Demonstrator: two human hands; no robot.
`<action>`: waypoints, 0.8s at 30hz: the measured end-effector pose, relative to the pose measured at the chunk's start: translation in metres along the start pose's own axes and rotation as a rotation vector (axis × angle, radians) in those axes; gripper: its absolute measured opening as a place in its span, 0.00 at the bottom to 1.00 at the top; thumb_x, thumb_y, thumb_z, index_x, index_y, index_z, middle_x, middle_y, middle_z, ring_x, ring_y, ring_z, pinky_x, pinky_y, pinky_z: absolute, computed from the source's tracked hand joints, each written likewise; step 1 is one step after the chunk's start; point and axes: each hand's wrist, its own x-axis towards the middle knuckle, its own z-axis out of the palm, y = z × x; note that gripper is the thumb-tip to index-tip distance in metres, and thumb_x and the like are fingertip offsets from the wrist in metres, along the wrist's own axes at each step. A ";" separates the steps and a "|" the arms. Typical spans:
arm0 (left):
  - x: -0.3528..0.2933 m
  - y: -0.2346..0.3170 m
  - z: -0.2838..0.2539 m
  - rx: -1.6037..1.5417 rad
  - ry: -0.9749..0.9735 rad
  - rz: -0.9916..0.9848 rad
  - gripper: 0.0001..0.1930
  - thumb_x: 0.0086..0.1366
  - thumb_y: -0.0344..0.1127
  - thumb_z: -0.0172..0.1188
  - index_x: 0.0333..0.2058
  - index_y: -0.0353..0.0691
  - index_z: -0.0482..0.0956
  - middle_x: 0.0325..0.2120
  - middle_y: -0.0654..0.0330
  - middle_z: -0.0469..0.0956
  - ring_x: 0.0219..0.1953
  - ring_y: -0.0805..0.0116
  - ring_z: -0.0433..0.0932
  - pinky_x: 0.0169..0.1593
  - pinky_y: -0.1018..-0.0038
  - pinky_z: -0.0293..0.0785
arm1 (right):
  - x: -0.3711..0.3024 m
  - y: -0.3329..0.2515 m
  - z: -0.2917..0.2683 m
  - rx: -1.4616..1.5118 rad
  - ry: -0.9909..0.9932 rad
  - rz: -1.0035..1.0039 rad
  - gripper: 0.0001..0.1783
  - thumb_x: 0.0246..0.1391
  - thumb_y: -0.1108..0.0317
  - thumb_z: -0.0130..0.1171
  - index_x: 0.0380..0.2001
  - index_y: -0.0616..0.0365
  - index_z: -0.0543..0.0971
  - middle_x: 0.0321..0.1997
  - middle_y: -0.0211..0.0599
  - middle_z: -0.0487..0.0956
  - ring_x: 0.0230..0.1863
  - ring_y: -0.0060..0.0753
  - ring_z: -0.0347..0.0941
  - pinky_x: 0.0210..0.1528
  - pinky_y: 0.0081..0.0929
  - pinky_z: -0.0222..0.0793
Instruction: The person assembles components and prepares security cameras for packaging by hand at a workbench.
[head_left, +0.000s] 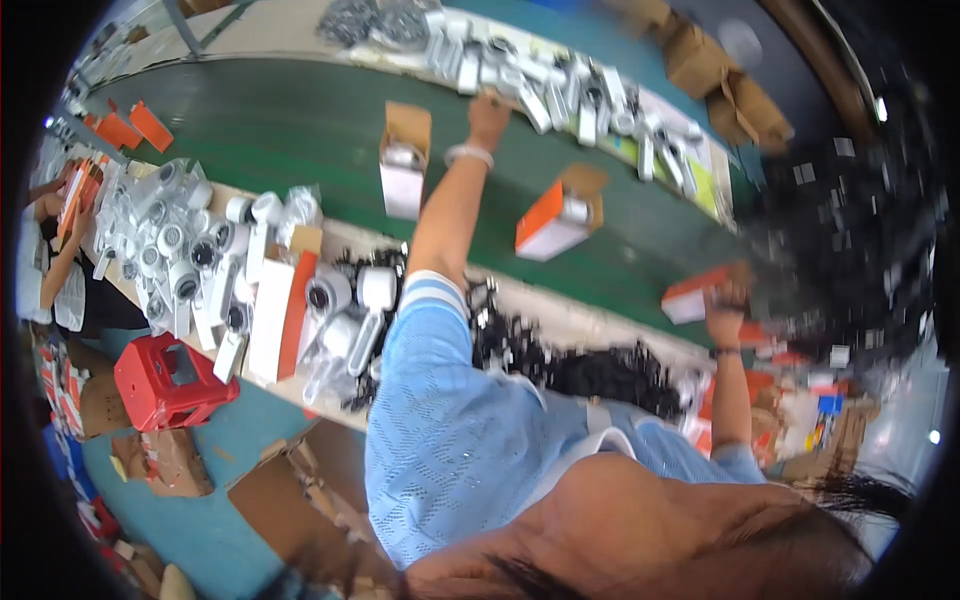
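Stretched across the green conveyor belt (300,110), my left hand (488,118) reaches the row of white camera-like devices (540,100) on the far ledge. Its fingertips meet the devices there; blur hides whether they grip one. Off to the right, my right hand (726,312) is at the open end of an orange and white carton (686,297), its fingers seemingly closed on that end. Between my arms, an open carton (545,225) stands on the belt with a white item inside. Another open carton (402,185) stands left of my left hand, also holding something white.
White devices (175,240), some bagged, crowd the near-left ledge beside a tall carton (280,315). Black cables or small parts (610,375) are heaped in front of me. A red stool (170,380) and cardboard (300,495) occupy the floor. At far left, another person's hand (80,220) holds orange boxes.
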 end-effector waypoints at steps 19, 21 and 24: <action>-0.381 0.217 -0.093 0.469 -1.014 0.246 0.08 0.55 0.39 0.58 0.31 0.44 0.81 0.30 0.54 0.78 0.33 0.54 0.76 0.40 0.62 0.72 | -0.057 -0.070 -0.138 0.713 0.043 0.407 0.25 0.44 0.69 0.59 0.48 0.61 0.67 0.45 0.50 0.71 0.48 0.54 0.66 0.50 0.40 0.63; -0.388 0.197 -0.088 0.448 -0.950 0.324 0.08 0.53 0.37 0.60 0.32 0.46 0.81 0.31 0.54 0.77 0.35 0.54 0.76 0.40 0.61 0.72 | -0.086 -0.091 -0.150 0.839 -0.070 0.430 0.22 0.48 0.70 0.58 0.48 0.63 0.69 0.47 0.50 0.71 0.51 0.53 0.65 0.54 0.37 0.61; -0.387 0.200 -0.091 0.335 -0.984 0.388 0.10 0.50 0.34 0.62 0.34 0.48 0.81 0.31 0.57 0.76 0.40 0.56 0.74 0.43 0.62 0.71 | -0.113 -0.119 -0.164 1.036 -0.224 0.493 0.18 0.48 0.72 0.57 0.45 0.61 0.71 0.47 0.47 0.71 0.51 0.50 0.66 0.55 0.36 0.61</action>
